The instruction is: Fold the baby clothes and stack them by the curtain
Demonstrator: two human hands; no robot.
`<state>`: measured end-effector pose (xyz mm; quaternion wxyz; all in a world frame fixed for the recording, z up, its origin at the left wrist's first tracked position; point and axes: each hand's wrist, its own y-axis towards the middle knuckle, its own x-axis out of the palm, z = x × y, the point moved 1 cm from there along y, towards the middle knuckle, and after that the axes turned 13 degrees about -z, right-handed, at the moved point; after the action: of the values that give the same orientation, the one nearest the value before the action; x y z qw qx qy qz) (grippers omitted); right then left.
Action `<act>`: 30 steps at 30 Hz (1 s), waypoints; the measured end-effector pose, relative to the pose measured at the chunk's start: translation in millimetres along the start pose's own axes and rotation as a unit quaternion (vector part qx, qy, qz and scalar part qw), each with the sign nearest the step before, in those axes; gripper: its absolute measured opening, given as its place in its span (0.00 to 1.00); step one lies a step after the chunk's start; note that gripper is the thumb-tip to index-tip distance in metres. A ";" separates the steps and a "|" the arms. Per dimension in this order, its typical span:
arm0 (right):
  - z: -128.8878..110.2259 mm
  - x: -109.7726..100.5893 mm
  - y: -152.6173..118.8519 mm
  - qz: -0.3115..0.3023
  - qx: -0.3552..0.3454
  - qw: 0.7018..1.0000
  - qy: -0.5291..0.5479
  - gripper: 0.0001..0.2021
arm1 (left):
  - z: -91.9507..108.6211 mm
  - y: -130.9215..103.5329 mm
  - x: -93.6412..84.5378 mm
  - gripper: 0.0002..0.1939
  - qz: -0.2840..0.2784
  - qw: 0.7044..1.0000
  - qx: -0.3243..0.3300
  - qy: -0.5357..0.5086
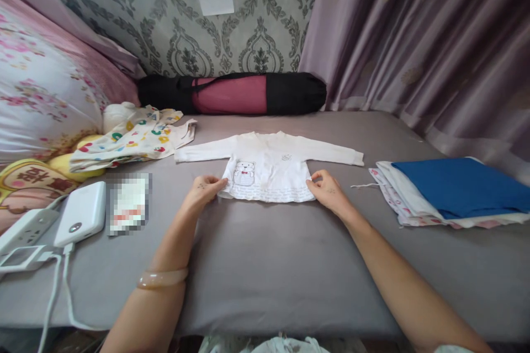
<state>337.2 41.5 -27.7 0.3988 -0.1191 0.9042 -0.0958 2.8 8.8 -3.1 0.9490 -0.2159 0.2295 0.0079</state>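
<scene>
A small white long-sleeved baby shirt [271,171] lies spread flat on the grey sheet, its sleeves stretched out to both sides and its neckline away from me. A bear with a red bow tie is printed near its lower left. My left hand [203,188] pinches the left bottom corner of the hem. At the opposite corner, my right hand [327,188] has thumb and fingers closed on the fabric. The hem runs roughly straight between the two hands.
Folded clothes with a blue piece [459,185] on top lie at right. A patterned garment [141,135], yellow cushion [25,176], white power bank [81,214], power strip [31,229] and cables are at left. A black and pink long bag [229,95] lies along the wall.
</scene>
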 end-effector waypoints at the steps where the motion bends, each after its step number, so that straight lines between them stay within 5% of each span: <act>1: -2.4 -0.1 -1.7 -0.004 -0.020 1.000 -0.019 0.18 | -1.1 1.0 -0.5 0.21 -0.001 1.000 0.001 0.007; 8: -12.9 -10.8 -16.1 -0.033 -0.032 0.966 -0.253 0.23 | -11.4 7.5 -13.9 0.19 0.032 0.993 0.034 0.109; 14: -14.6 -7.8 -20.1 -0.041 -0.018 0.950 -0.308 0.21 | -10.7 6.9 -17.4 0.18 0.026 0.988 0.043 0.144; 21: -33.7 -33.4 -31.1 -0.072 0.000 0.946 -0.315 0.16 | -10.3 3.5 -19.8 0.15 0.035 0.968 0.029 0.247; 25: -53.7 -19.6 -10.0 -0.024 -0.098 0.942 -0.320 0.20 | -7.7 5.6 -0.7 0.15 0.124 0.916 0.204 0.324; 28: -60.9 5.7 17.2 -0.057 -0.214 0.921 -0.320 0.22 | -8.8 10.7 24.1 0.18 0.050 0.869 0.354 0.344; 30: -59.3 18.5 35.3 -0.090 -0.217 0.916 -0.326 0.27 | -12.7 15.0 37.0 0.21 -0.003 0.854 0.366 0.371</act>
<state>276.0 74.4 -10.8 0.6256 -0.3084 0.7079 0.1111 28.6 14.0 -35.6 0.8038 0.1590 0.5504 -0.1602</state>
